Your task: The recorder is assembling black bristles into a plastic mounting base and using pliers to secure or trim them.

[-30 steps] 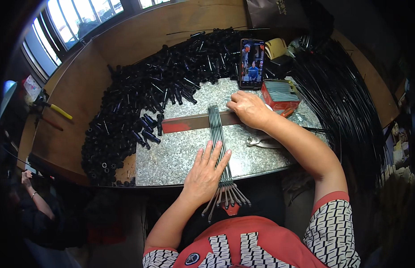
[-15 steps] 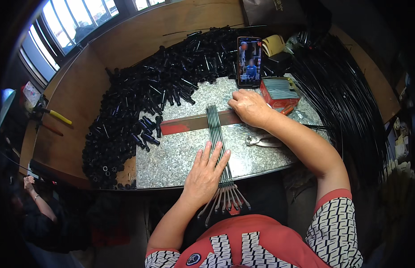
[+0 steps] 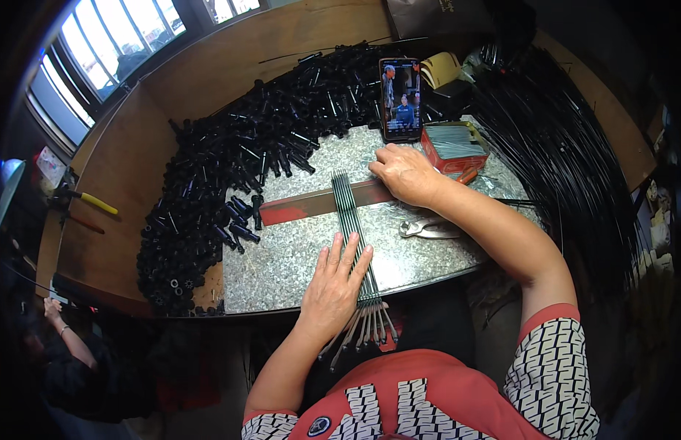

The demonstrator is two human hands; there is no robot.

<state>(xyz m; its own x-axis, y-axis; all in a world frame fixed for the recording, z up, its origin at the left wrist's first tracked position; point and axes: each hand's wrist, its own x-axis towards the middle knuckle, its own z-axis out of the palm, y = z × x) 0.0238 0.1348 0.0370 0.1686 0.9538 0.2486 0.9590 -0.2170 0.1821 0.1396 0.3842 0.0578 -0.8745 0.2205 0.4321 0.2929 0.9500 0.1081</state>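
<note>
A flat row of thin dark cables lies over a red and brown metal bar on the speckled board. Their grey-tipped ends fan out past the board's near edge. My left hand rests flat with fingers stretched out, touching the cables' left side. To the right of their far ends, my right hand is closed at the bar's right part, fingers curled down to the board. Whatever is in its fingertips is hidden; thin pale bits lie close by. Beside it stands a red box of thin greyish rods.
Black tubular parts are heaped along the left and back. A phone stands behind my right hand, playing a video. Pincers lie on the board. Long black cables fill the right side. Another person's hand shows at far left.
The whole view has shifted slightly. My left hand stays flat on the cables, and my right hand stays closed in nearly the same place. The phone's picture has changed.
</note>
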